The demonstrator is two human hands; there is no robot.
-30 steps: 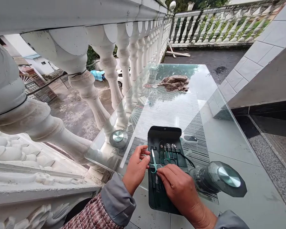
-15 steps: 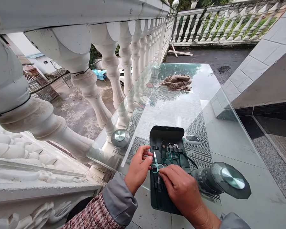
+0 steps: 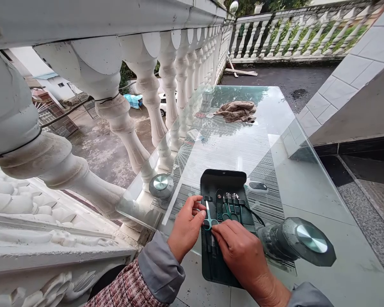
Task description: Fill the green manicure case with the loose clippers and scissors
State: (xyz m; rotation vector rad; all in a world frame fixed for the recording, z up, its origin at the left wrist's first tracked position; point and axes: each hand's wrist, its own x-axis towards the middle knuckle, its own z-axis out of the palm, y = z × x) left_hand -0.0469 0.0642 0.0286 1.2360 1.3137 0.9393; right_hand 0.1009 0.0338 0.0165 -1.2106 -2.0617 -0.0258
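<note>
An open black manicure case lies on the glass table in front of me, with several small metal tools strapped in a row. My left hand pinches the left edge of the case beside a pair of small teal-handled scissors. My right hand rests on the lower part of the case, its fingertips pinched on the scissors' handle loops. The scissors' blades point away from me.
A white balustrade runs close along the table's left side. Round metal table fittings sit at the near left and near right. A small dark oval object lies right of the case; a crumpled brown cloth lies at the far end.
Both hands stay on the case and scissors; only the camera view shifted slightly.
</note>
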